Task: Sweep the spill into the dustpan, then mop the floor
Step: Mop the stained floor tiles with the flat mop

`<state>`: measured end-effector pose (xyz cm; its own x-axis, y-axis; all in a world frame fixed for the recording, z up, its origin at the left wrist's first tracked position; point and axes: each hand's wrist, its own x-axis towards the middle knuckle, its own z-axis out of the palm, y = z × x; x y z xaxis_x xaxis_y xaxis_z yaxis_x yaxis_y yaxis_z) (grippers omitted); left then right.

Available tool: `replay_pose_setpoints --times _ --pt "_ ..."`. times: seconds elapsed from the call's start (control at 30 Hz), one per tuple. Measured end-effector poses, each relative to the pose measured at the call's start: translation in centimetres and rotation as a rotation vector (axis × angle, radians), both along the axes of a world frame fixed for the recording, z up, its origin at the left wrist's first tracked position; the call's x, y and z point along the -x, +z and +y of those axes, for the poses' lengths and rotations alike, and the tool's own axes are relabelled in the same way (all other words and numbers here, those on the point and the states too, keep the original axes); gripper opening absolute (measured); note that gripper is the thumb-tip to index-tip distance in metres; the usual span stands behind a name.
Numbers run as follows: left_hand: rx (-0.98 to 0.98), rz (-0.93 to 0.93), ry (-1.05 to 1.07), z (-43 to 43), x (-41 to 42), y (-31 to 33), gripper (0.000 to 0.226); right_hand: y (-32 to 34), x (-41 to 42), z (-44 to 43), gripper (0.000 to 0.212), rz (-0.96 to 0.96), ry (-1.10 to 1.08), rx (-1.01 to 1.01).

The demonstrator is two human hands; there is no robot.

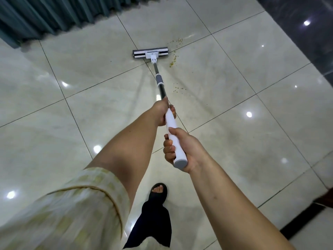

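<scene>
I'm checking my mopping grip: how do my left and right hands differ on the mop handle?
The left hand grips the mop handle farther down, where white meets the dark pole; the right hand grips its near end, by the grey cap. The left hand's fingertips show on the handle's right side; the right hand's on its left. Both curl round it.

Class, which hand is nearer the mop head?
Left. The left hand grips the handle lower down, closer to the mop head; the right hand holds the handle's top end.
</scene>
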<state>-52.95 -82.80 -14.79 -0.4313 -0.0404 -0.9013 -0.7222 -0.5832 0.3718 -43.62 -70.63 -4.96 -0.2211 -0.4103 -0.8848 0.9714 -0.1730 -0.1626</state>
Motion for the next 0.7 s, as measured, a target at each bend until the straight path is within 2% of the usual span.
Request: replay_pose_setpoints --times 0.47,0.7 --pt "0.0 0.009 -0.165 20.0 -29.0 7.4 0.034 8.3 -28.8 19.5 0.024 -0.085 -0.09 0.02" --pt "0.029 0.003 -0.262 26.9 -37.7 9.9 0.024 11.4 -38.2 25.9 0.019 -0.074 -0.147 0.013"
